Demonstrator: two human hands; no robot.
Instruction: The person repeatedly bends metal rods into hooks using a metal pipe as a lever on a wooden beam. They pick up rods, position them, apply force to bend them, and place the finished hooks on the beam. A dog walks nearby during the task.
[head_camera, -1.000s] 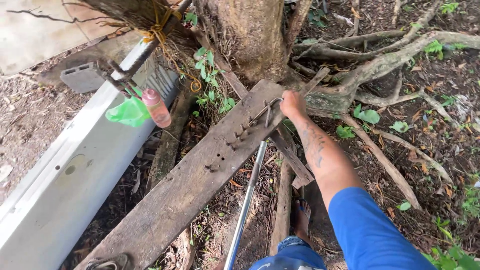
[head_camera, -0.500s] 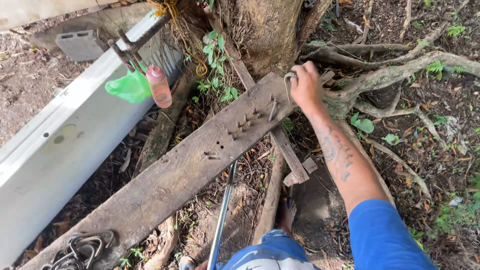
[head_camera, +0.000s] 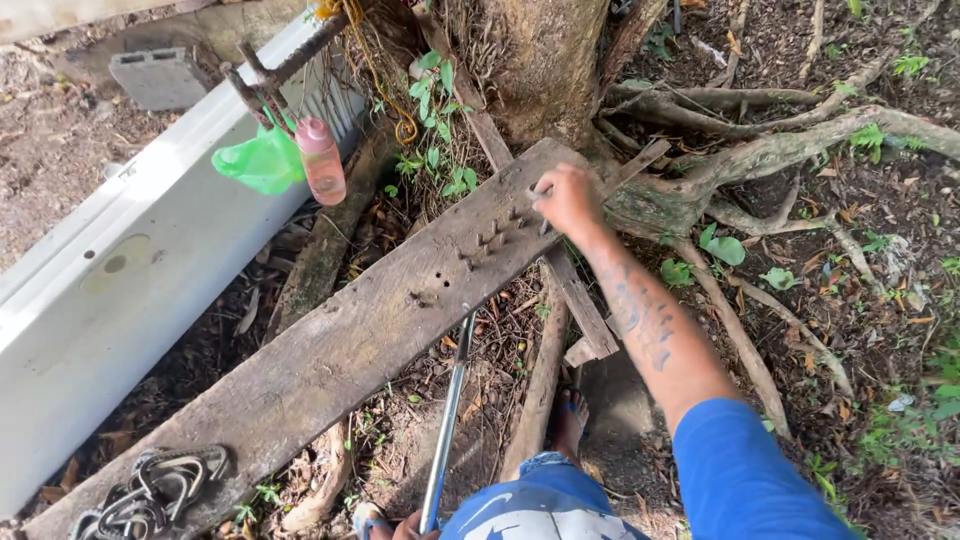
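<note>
Right hand (head_camera: 568, 197) sits on the upper end of the weathered plank (head_camera: 340, 350), fingers curled around its edge right next to a cluster of nails (head_camera: 495, 238) sticking up. The plank leans across the tree roots (head_camera: 760, 160) at the trunk. Left hand (head_camera: 405, 527) is barely in frame, fingers wrapped on a metal bar (head_camera: 447, 420) running under the board. I'd keep that palm off the nail points and pry close to them.
</note>
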